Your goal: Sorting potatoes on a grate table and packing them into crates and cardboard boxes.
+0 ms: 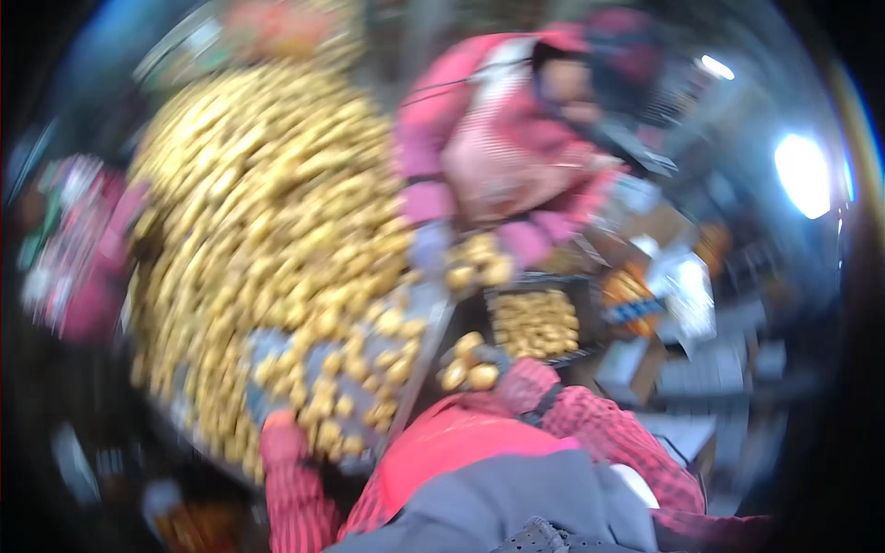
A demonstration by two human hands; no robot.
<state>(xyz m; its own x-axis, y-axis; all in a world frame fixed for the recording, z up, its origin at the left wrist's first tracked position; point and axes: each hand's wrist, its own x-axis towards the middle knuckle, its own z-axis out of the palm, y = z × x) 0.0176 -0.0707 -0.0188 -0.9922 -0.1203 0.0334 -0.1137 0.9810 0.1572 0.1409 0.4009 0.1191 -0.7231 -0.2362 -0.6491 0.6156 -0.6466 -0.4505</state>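
A large heap of potatoes (276, 228) covers a metal-edged table on the left. My left hand (264, 387), in a greyish-blue glove, reaches into the near part of the heap, against potatoes; blur hides whether its fingers grip any. My right hand (492, 357), also gloved, is off the table's right edge, shut on a few potatoes (470, 366). Just beyond it stands a dark crate filled with smaller potatoes (538, 321).
A co-worker (498, 131) in pink bends over the table's far right edge, with potatoes near their gloved hands. Another person's pink sleeve (104, 269) is at the left. Cardboard boxes (626, 363) and a filled orange bag (628, 294) stand at the right.
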